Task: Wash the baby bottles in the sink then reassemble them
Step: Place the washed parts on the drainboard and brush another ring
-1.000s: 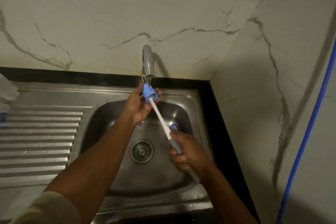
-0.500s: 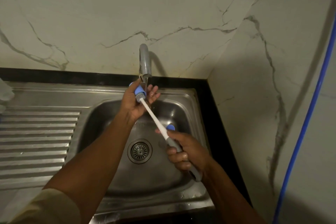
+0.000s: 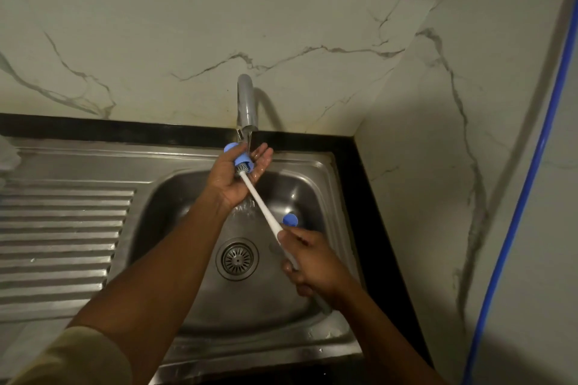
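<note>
Nearest, over the front right of the stainless-steel sink basin (image 3: 312,191): right hand (image 3: 312,262), fingers curled tight round the grey handle of a long white-shafted bottle brush (image 3: 262,206). Shaft slanting up and away to the left across the basin. Below it, a round metal drain strainer (image 3: 237,258) in the basin floor. Just beyond the right hand, a round blue plastic cap (image 3: 290,219) near the basin's right wall.

Farther back, above the basin's rear edge: left hand (image 3: 231,178), palm up, wet fingers stretched out, thumb pinning a small blue plastic bottle part (image 3: 242,161) against the palm. Dark brush bristles at its open end. Thin stream of water (image 3: 249,141) from the curved chrome tap (image 3: 247,103) onto part and palm.

Ribbed draining board (image 3: 62,228) left of the basin. Farthest, a white veined marble wall (image 3: 187,25) and, down the right-hand wall, a thin blue hose (image 3: 516,197).
</note>
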`<state>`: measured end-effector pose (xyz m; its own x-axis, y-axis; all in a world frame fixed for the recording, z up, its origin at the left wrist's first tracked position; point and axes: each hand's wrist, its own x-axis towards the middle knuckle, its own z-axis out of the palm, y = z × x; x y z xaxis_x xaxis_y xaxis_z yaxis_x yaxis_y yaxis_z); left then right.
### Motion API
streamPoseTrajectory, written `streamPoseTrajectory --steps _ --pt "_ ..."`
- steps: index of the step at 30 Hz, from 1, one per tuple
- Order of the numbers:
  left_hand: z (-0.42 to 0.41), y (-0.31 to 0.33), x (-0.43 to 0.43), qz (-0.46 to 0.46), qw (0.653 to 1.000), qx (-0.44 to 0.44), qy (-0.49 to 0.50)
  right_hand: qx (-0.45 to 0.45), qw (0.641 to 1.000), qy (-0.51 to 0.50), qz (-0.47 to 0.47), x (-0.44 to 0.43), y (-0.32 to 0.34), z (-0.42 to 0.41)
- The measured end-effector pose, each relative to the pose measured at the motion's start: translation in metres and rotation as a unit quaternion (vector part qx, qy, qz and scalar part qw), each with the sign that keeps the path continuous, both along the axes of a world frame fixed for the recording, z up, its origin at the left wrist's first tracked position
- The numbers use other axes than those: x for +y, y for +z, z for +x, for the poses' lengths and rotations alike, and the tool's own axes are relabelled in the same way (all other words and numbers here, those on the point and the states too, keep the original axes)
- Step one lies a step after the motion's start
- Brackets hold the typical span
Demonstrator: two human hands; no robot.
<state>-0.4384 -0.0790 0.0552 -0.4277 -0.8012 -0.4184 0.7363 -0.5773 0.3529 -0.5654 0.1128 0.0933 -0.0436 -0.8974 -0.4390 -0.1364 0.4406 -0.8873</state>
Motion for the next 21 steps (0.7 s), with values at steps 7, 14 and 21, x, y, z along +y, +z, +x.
streamPoseTrajectory --steps 7,14,21 --pt "-0.010 -0.002 0.003 -0.022 0.997 -0.076 -0.019 0.089 0.993 -0.067 -0.034 0.000 -0.011 -0.003" --pt "-0.007 -0.003 0.000 -0.020 0.997 -0.070 -0.007 0.355 0.930 0.057 -0.083 0.000 -0.005 0.005" --pt "0.003 -0.014 0.002 0.022 1.000 -0.011 -0.009 -0.135 0.985 -0.048 0.097 0.002 0.015 0.007"
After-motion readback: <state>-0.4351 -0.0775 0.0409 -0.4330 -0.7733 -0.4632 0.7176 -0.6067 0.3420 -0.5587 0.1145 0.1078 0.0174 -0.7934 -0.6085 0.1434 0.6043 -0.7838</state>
